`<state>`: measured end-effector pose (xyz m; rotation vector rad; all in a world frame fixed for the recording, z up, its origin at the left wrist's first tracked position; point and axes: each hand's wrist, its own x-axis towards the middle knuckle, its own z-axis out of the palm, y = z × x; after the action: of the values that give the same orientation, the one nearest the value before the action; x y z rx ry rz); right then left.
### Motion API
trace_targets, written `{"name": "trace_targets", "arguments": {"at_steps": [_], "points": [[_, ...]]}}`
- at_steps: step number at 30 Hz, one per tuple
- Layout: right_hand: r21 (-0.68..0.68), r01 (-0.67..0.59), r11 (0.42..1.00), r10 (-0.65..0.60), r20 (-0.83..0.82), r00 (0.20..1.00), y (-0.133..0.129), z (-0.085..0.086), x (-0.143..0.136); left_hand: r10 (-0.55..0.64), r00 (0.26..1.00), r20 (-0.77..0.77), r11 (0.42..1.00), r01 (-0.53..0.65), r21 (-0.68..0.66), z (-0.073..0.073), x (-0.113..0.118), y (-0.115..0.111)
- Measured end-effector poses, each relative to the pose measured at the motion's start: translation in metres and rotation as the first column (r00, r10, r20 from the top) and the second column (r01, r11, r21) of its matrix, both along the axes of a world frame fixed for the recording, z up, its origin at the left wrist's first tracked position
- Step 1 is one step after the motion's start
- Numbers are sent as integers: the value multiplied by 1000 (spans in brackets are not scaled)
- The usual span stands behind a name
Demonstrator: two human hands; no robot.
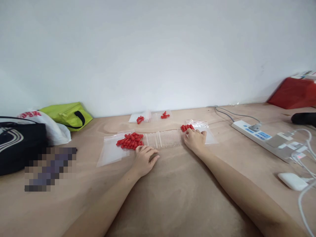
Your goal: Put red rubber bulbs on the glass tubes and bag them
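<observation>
My left hand (144,161) rests at the lower right edge of a pile of small red pin-shaped pieces (130,141), fingers stretched and thumb apart. To its right a row of thin pale sticks (163,139) lies side by side on the table. At the row's right end, my right hand (195,140) has its fingers curled down against a short row of red pieces (187,127). What lies under those fingertips is hidden. Clear zip bags lie beneath the pile (108,151) and beside my right hand (210,135).
Two more clear bags with a few red pieces (140,119) (165,115) lie near the wall. A power strip (261,136) with cables and a white charger (292,181) is at right. Dark (22,144) and green bags (69,115) stand left, a red box (293,93) far right.
</observation>
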<state>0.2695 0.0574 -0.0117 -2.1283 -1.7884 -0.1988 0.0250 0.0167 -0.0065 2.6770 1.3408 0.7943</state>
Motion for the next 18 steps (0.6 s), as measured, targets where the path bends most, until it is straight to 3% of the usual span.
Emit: {"name": "trace_targets", "arguments": {"at_steps": [11, 14, 18], "points": [[-177, 26, 984, -27, -5, 1000, 17, 6, -17, 24, 1000, -2, 1000, -24, 12, 0, -1, 2], [-150, 0, 989, 0, 1, 1000, 22, 2, -16, 178, 984, 35, 980, -180, 82, 5, -6, 11], [-149, -18, 989, 21, 19, 1000, 27, -3, -15, 487, 868, 98, 858, -496, 131, 25, -31, 32]]}}
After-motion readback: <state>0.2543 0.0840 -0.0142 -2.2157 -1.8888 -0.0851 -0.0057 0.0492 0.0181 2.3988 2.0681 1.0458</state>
